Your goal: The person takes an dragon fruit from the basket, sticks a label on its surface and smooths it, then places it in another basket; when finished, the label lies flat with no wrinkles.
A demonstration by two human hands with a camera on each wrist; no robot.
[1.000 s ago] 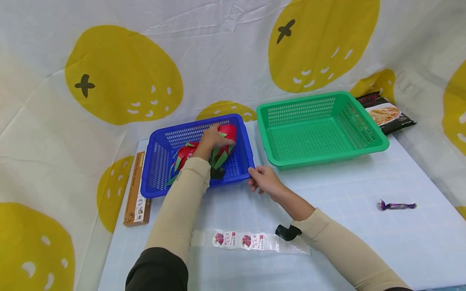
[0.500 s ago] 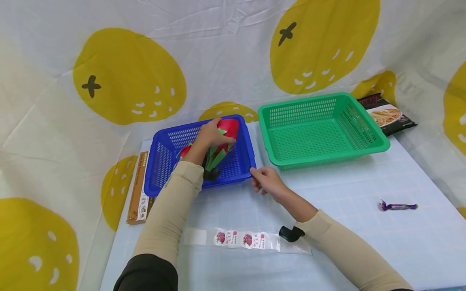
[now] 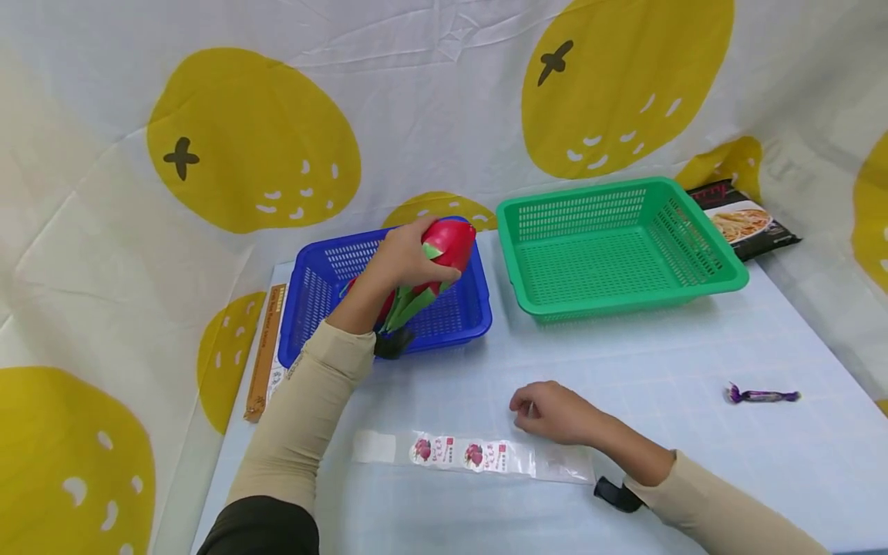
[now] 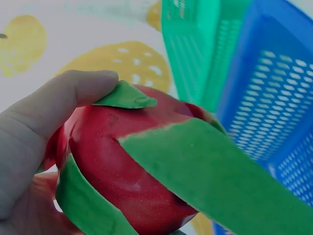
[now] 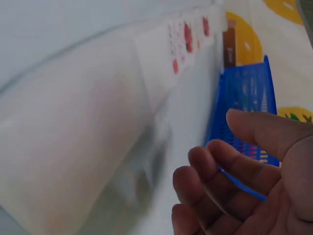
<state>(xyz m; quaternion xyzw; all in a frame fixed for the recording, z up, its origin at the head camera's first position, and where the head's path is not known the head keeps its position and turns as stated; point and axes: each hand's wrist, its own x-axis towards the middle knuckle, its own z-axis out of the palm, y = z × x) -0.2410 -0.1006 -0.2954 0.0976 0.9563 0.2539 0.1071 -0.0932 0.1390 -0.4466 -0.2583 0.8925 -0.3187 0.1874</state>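
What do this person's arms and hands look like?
The left hand and right hand are bare. A beige fabric left sleeve and matching right sleeve cover the forearms, with black cloth farther up the left. A small black device sits by each cuff.

A white cloth backdrop point(image 3: 430, 116) hangs behind the table point(image 3: 694, 347) and down past its left and right sides, creased in places — a pointed fold point(image 3: 458, 37) stands out near the top middle. Rounded yellow fruit shapes point(image 3: 253, 139) with short white flecks are printed across it; 2 large ones along the back each bear a dark crossed mark point(image 3: 181, 158). The table's surface is pale blue with faint grid lines. Light falls soft and even — greyer towards the cloth's upper right.
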